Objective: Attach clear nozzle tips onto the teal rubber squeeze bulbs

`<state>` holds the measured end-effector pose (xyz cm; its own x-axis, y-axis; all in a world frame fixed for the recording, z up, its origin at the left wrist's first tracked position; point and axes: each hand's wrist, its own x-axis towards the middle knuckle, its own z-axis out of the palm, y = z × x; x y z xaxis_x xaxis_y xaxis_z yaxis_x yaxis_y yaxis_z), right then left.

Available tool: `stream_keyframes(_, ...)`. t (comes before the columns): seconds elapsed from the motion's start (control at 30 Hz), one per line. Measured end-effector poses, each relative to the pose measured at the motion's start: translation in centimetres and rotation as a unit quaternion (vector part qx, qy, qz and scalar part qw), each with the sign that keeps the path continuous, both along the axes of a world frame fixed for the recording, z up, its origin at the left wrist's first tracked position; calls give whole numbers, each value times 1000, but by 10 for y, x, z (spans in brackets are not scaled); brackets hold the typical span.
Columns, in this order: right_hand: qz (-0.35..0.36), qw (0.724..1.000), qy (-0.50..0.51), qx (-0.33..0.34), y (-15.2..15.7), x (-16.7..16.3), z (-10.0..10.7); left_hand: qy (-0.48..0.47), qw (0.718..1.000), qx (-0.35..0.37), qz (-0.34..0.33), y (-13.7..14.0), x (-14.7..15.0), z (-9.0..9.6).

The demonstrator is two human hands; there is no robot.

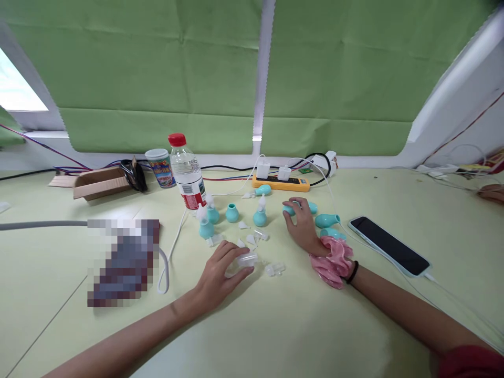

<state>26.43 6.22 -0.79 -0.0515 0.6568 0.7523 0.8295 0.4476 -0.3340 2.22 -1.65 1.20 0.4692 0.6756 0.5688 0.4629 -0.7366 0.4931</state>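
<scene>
Tube pinched across left grip; teal bulb clasped in curled right grip.

We face green blinds behind far edge of pale bench; bright window above edge's left, white wall at right.

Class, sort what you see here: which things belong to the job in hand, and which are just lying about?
Apparently part of the job:
clear tube in the left hand
turquoise bulbs, one at the right hand
small white pieces

Probably just lying about:
red-capped bottle
cup
cardboard box
phone
</scene>
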Motion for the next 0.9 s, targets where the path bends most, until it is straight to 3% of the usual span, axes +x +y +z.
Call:
stream_keyframes(0.13, 107, 988, 85, 76, -28, -19, 12, -15, 999, -11, 41, -2, -2, 0)
stream_keyframes(0.3, 266, 958, -32, 100, -58, -40, 17, -64, 998, 16, 20, 0, -3, -3)
stream_keyframes(0.47, 286, 951, -106, 60, -70, -48, 17, -73, 994, 80, 32, 3, -4, -6)
stream_keyframes(0.63, 296, 942, -156, -11, -72, -49, 14, -69, 989, 129, -19, 1, -1, -6)
stream_keyframes(0.73, 303, 938, -170, -4, -72, -51, 11, -62, 990, 120, -33, -1, 2, -5)
stream_keyframes(0.9, 300, 941, -155, 7, -73, -53, 10, -51, 996, 70, 15, -5, 3, -4)
